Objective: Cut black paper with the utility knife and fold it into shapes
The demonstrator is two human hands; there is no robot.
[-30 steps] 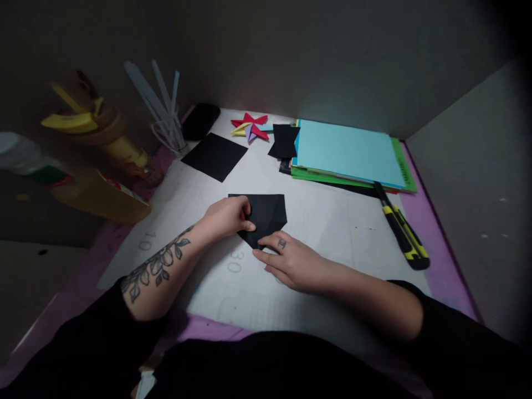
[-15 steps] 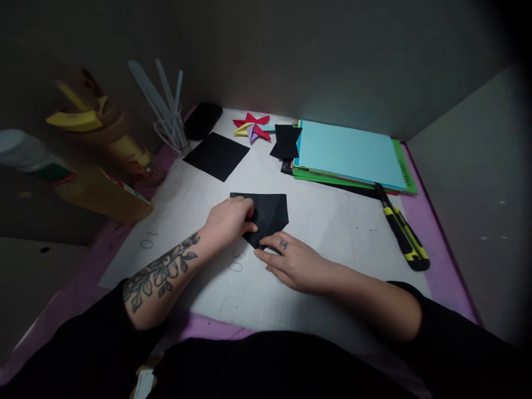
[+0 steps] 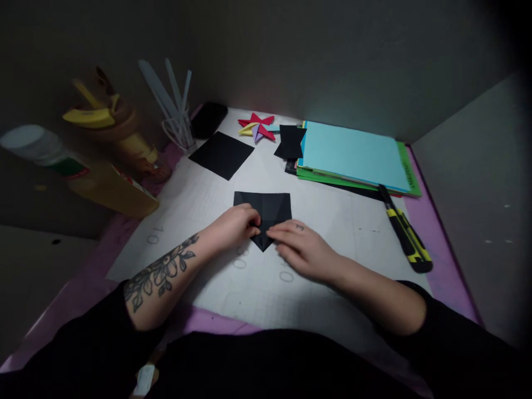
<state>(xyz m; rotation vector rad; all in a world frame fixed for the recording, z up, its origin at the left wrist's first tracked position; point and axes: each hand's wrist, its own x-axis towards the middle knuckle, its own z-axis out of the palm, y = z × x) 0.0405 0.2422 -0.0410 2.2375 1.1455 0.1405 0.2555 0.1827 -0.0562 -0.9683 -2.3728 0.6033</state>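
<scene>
A folded piece of black paper lies before me, straight along its far edge and pointed toward me, with creases across it. My left hand rests on its left side, fingers curled and thumb close to the forefinger, pinching at the folded edge. On the right slanting edge, my right hand presses down with its fingers stretched out flat. A flat black paper square lies farther back on the left. Beside the paper stack sits a smaller cut black paper piece with notched sides.
Behind are folded paper stars and a dark phone. At right, a utility knife lies by stacked coloured paper. Left stand a glue bottle, a brown-yellow holder and a clear cup of white sticks.
My right hand has moved from the paper's near tip up along its right slanting edge. Both slanting sides now meet in a clear point. My left hand stays on the left side.
</scene>
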